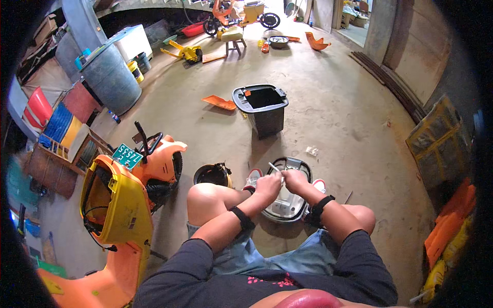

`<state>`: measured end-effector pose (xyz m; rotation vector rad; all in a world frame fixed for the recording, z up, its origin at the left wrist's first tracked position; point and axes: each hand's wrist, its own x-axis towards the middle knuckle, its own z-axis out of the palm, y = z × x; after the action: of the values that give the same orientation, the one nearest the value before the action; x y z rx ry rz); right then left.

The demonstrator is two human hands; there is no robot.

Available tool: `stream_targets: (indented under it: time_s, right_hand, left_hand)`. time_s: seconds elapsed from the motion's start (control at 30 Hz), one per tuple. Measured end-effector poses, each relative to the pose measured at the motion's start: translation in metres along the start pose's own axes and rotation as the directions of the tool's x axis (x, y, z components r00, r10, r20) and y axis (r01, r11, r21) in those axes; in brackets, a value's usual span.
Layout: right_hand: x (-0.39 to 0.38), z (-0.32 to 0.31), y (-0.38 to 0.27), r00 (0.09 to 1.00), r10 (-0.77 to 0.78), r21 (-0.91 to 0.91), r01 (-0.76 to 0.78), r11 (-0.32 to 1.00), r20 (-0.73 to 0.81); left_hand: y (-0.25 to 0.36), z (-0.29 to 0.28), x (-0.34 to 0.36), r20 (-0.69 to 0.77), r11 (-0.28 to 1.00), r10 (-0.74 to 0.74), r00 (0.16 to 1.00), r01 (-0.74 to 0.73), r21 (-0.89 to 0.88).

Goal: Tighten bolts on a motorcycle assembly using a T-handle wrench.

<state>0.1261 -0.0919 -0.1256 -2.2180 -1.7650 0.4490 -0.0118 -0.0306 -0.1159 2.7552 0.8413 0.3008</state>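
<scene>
My left hand (269, 188) and my right hand (297, 183) meet between my knees, the fingers of both closed. Out from where they meet sticks a thin pale rod (274, 167), pointing away and to the left; its other end is hidden in the fingers. Beneath them, on the floor between my feet, lies an oval black-rimmed shell (281, 209) with a pale, moulded inner face. Left of my left foot rests an upturned helmet (212, 175), its dark hollow facing up.
A black tapered bin (268, 120) stands ahead, an orange panel (220, 102) beside it. At left is a partly stripped orange and yellow scooter (118, 205). Farther off are a stool (234, 38), a bowl (279, 42) and another scooter (239, 14). Orange panels (452, 220) lean at right.
</scene>
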Motion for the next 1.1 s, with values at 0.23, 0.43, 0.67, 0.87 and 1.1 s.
stream_targets:
  time_s: [0.23,0.43,0.67,0.87,1.1]
  right_hand:
    - [-0.010,-0.021,-0.010,0.879,-0.436,-0.406,0.333,0.851,-0.194]
    - [-0.001,-0.005,-0.016,0.952,0.169,-0.079,-0.195,0.978,-0.254]
    - [0.002,0.010,0.002,0.981,0.145,0.488,-0.191,0.852,0.133]
    - [0.007,0.000,-0.006,0.924,0.124,0.577,-0.326,0.749,0.361]
    - [-0.011,-0.023,-0.007,0.997,-0.066,-0.071,0.069,0.995,0.037]
  left_hand:
    - [-0.008,-0.015,0.007,0.331,0.987,-0.120,0.936,0.076,0.144]
    - [0.003,-0.004,0.002,0.351,0.982,-0.178,0.919,0.191,0.000]
    - [0.000,0.005,-0.006,0.303,0.985,0.155,0.940,-0.124,-0.120]
    - [-0.012,-0.003,0.009,-0.098,0.993,0.072,0.993,-0.062,0.098]
    - [-0.024,-0.008,0.011,0.132,0.956,-0.040,0.990,0.000,0.295]
